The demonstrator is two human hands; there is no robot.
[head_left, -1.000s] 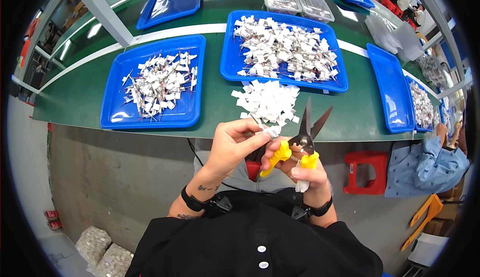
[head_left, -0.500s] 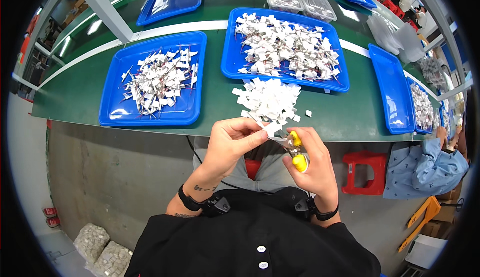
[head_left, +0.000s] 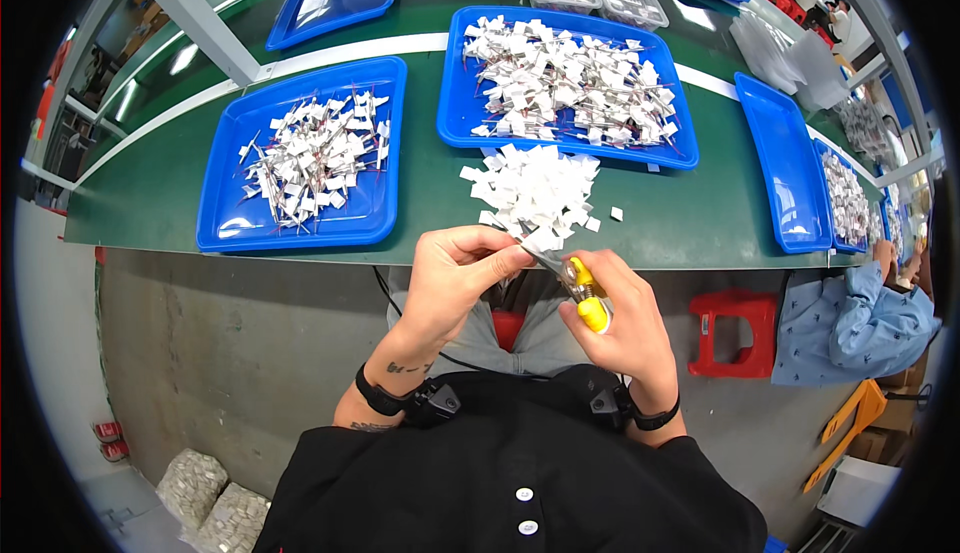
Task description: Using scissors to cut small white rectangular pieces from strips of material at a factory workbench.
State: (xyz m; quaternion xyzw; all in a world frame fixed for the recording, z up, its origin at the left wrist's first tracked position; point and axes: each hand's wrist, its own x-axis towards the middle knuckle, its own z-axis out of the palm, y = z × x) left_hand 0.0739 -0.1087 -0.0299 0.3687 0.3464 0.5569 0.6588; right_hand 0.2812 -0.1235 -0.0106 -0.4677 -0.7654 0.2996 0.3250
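Head view: yellow-handled scissors [head_left: 583, 293] are gripped in the right hand [head_left: 618, 313], fingers clenched round the handles, with the blades closed and pointing up-left toward the left hand [head_left: 455, 275], whose fingertips are pinched on a small white piece that is too small to be made out. Both hands are held just below the near edge of the green table [head_left: 420, 183], and a loose pile of white tags [head_left: 535, 191] lies on the table directly above them. A blue tray [head_left: 225, 208] of tagged wires is set to the left of the pile, and a second blue tray [head_left: 452, 123] of the same parts is set behind the pile.
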